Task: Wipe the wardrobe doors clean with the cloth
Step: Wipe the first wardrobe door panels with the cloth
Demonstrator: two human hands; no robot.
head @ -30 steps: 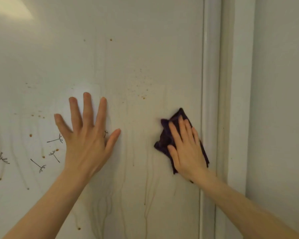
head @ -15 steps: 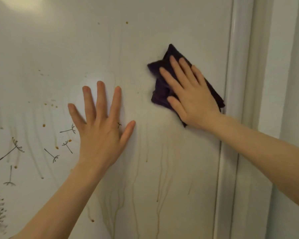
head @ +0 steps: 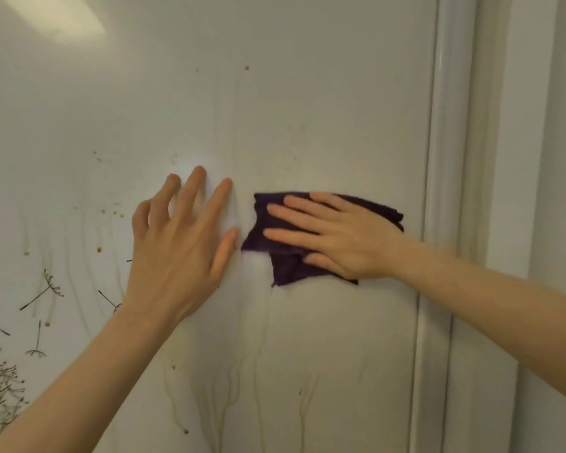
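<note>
Far to the left of the left hand, thin dark seed-head prints (head: 43, 291) mark the wardrobe door (head: 307, 103), with brown specks (head: 111, 212) between them and the hand. The left hand (head: 180, 253) rests on the door with its fingers spread. Half a second ago they lay flat and straight; now they are arched, touching mainly at the tips. Just right of its thumb, nearly touching, is the dark purple cloth (head: 290, 269). The right hand (head: 347, 240) presses it flat against the door, fingers straight and slightly apart, pointing left toward the other hand. Half a second ago this hand and the cloth were higher, above and right of the left hand, fingers aimed up; they have come down level with it. Brown drip streaks (head: 258, 380) run down the door below both hands. Right of the right wrist stands the door's white edge strip (head: 446, 158).
</note>
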